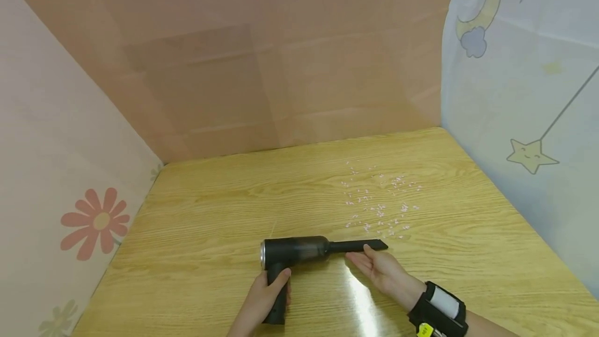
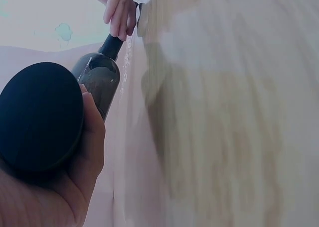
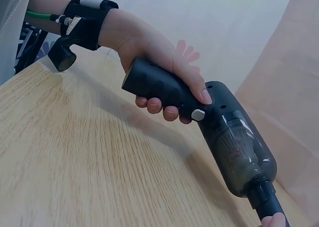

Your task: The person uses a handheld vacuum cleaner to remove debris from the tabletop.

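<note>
A black handheld vacuum cleaner is held sideways low over the wooden table, its slim nozzle pointing right. My left hand grips its handle, fingers wrapped round and thumb near the body. The right hand holds the nozzle near its slanted tip, thumb over it and the fairly straight fingers on the near side. Through the clear dust cup a pale filter shows. Small pale pink bits lie scattered on the table beyond the nozzle.
The wooden table meets a brownish-pink sheet at the back. A flower-printed sheet stands on the left, and one with a moon and stars on the right. A black wrist strap sits on the right forearm.
</note>
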Demonstrator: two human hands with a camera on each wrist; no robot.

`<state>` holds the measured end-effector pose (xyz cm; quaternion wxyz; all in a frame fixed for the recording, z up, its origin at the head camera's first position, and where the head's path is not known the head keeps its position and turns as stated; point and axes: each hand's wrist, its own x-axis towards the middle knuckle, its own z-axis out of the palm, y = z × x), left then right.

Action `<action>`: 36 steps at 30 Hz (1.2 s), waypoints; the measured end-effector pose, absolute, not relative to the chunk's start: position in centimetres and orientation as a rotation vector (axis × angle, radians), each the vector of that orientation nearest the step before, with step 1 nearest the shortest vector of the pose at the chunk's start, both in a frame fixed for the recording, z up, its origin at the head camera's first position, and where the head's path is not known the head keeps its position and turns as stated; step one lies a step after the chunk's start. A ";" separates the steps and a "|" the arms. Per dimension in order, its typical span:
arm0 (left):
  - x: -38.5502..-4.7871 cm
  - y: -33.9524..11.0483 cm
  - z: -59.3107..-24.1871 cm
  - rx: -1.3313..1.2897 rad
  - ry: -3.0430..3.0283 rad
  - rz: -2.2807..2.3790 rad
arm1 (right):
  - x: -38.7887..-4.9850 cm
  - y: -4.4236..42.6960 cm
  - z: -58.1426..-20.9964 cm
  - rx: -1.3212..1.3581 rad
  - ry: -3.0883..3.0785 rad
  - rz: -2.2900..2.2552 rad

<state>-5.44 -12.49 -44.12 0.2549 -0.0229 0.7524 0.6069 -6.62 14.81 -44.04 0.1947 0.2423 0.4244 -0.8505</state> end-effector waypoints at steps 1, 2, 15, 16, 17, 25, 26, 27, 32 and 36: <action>-5.4 -12.4 -44.1 -0.061 2.044 1.649 | -6.6 14.9 -44.1 0.676 1.189 -2.381; -5.5 -12.4 -44.1 -0.066 2.044 1.648 | -6.6 15.0 -44.1 0.673 1.188 -2.379; -5.4 -13.2 -44.1 -0.097 2.071 1.648 | -7.3 14.0 -44.1 0.622 1.241 -2.363; -5.4 -13.4 -44.1 -0.106 2.070 1.647 | -7.4 13.8 -44.1 0.616 1.244 -2.356; -5.4 -13.6 -44.0 -0.113 2.071 1.647 | -7.4 13.5 -44.1 0.616 1.246 -2.353; -5.4 -15.2 -44.0 -0.159 2.086 1.630 | -8.1 11.6 -44.1 0.581 1.230 -2.343; -5.4 -15.4 -43.9 -0.161 2.092 1.627 | -8.1 11.4 -44.0 0.586 1.228 -2.349; -5.4 -15.5 -43.9 -0.162 2.096 1.623 | -8.2 11.2 -44.0 0.590 1.233 -2.352; -5.6 -15.7 -43.9 -0.171 2.121 1.611 | -8.7 10.6 -44.1 0.618 1.274 -2.363; -5.7 -15.8 -43.9 -0.176 2.131 1.623 | -9.2 10.4 -44.2 0.642 1.299 -2.370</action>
